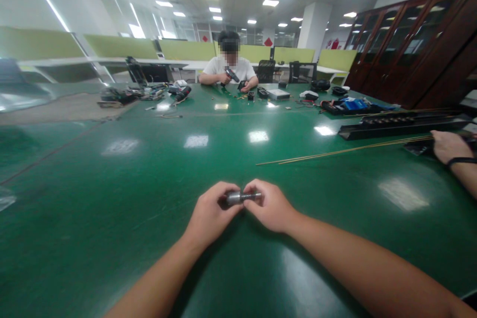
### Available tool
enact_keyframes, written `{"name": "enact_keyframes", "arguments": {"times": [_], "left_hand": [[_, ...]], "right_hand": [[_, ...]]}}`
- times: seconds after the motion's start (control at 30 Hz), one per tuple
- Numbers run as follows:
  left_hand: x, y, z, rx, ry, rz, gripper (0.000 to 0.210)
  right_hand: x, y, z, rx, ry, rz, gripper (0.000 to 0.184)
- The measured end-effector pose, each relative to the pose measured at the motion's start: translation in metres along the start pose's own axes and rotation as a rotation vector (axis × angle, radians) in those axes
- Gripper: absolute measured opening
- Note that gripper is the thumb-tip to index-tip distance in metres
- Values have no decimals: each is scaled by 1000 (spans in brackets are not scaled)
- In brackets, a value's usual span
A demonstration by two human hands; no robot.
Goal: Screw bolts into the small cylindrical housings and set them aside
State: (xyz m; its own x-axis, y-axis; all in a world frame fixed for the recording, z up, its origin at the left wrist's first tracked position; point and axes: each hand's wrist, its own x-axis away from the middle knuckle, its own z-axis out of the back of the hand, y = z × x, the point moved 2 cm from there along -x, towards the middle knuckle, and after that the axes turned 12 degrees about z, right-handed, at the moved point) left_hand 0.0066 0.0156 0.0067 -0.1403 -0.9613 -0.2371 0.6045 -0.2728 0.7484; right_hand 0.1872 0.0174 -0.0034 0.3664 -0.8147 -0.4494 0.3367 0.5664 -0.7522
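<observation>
Just above the green tabletop, my two hands meet around a small metal part. Its thick end is a shiny grey metal cylinder (234,198), which my left hand (212,213) grips between thumb and fingers. From that cylinder a thinner, dark ridged shaft (247,197) runs to the right, with a pale narrow tip. My right hand (274,206) is closed on this shaft with thumb and fingertips. Whether the cylinder and the shaft are one piece or two, I cannot tell. Some of the part is hidden by my fingers.
Across the green table (149,184) a person (230,67) holds a power drill (231,74). Another person's hand (451,146) at right is by long thin brass-coloured rods (335,150). Behind those lies a black channel-shaped rail (391,128). Tools and parts lie along the far edge.
</observation>
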Motion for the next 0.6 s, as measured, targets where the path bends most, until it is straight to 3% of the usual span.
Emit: {"name": "enact_keyframes", "arguments": {"times": [0.6], "left_hand": [[0,2,2,21,21,14,27]], "right_hand": [[-1,10,-2,-65,-9,-73,16]]}}
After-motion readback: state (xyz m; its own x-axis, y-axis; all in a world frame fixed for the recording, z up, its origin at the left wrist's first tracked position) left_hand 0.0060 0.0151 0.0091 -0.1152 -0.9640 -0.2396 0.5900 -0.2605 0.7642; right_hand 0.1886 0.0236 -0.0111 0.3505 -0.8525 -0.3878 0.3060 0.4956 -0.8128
